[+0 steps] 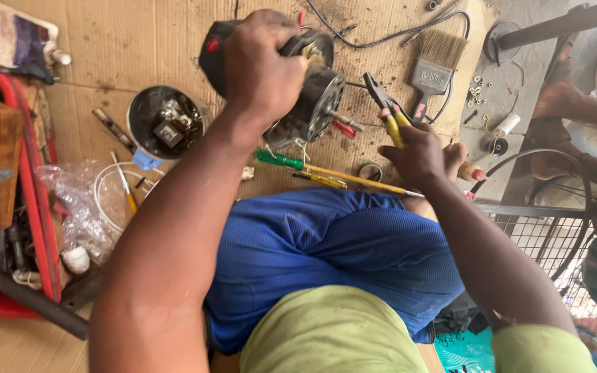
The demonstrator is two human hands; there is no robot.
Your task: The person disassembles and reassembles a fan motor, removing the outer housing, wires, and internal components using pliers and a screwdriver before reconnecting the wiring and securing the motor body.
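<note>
black round electric motor [312, 103] gripped by left hand [260, 65]; at three o'clock, right hand [419, 155] clenches yellow-handled pliers [388, 110], wire work apparently underway, jaws must reach the shaft.

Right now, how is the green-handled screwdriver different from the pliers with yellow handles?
The green-handled screwdriver lies loose on the cardboard, while the pliers are gripped in the right hand. The screwdriver is one long thin yellow shaft; the pliers have two handles and dark pointed jaws. The screwdriver lies nearly flat across; the pliers point up toward the motor. Both are hand tools beside the motor.
</note>
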